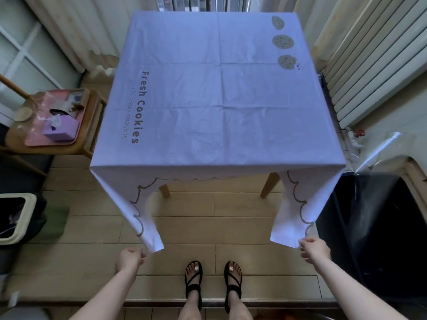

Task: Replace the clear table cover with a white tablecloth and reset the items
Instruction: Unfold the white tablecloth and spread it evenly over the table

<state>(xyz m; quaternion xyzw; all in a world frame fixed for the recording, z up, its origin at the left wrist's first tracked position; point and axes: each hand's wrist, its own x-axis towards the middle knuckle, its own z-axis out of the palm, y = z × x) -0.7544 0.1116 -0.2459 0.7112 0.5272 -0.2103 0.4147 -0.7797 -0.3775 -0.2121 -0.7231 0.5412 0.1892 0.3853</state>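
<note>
Left grip (130,257) and right grip (315,248) pinch the tablecloth (215,100) by its near corners; a hard tug could pull it crooked.

Single view only. Head-worn, wide-angle, standing height, facing forward and steeply down across tablecloth (208,100); floor (189,227) directly beneath.

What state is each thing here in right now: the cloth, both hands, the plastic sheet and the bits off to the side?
White tablecloth: spread over the table, creased, near corners pulled outward.
Left hand: pinches the near left corner.
Right hand: pinches the near right corner.
Clear table cover: off the table, draped on the right.
Tissue box: on the side chair, a tissue sticking up.
Bin: open.
</note>
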